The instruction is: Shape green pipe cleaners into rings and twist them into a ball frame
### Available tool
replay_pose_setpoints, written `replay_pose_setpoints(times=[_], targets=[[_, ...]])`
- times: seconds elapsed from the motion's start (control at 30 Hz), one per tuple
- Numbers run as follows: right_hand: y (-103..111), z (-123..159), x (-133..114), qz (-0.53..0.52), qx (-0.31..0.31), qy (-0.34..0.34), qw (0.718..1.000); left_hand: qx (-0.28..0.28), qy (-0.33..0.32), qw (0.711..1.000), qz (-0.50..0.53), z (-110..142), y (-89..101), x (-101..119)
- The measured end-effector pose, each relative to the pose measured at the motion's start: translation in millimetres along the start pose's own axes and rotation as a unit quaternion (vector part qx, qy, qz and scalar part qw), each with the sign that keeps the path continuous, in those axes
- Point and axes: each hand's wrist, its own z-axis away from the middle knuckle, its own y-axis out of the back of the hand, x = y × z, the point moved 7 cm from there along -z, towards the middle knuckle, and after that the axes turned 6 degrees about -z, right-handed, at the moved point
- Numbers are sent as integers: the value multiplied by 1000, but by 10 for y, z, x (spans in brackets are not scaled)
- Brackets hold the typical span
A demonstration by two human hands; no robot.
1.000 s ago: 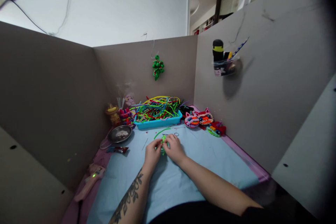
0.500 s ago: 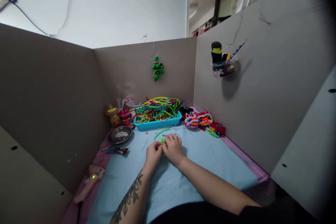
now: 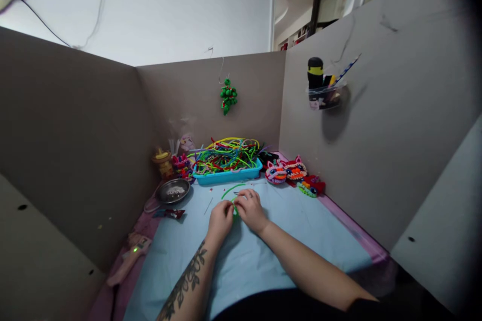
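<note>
Close together over the blue cloth [image 3: 293, 256], my left hand [image 3: 222, 216] and my right hand [image 3: 251, 209] pinch a small bright green pipe-cleaner piece [image 3: 235, 210] between their fingertips. Most of the piece is hidden behind my fingers, so its shape cannot be made out. Just beyond my hands a loose green pipe cleaner [image 3: 232, 189] lies curved on the cloth. A dark tool, perhaps scissors, is partly covered by my right hand. Left of my left hand lies a thin grey stick [image 3: 208, 205].
A turquoise tray [image 3: 228, 177] heaped with colourful pipe cleaners stands at the back. Left are a metal dish [image 3: 173, 191] with small pale bits and a pink glue gun [image 3: 130, 261]. Fuzzy animal-like figures [image 3: 295, 170] sit right. Grey panels enclose three sides; a cup of tools [image 3: 324, 95] hangs right.
My hands stay together on the green piece, and the fingers have shifted slightly, with my right hand's fingers more bent. The whole view has moved a little.
</note>
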Motion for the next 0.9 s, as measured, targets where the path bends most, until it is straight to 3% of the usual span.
replay_pose_setpoints(times=[0.23,0.4,0.9], targets=[[-12,7,-38,-8,-5,1,1000,-30,57,996,56,-35,-108,-151],[-10,14,-55,16,-13,12,1000,1,29,999,17,-21,-32,-74],[-54,23,-28,26,-43,9,999,-37,3,999,-17,-5,-51,-38]])
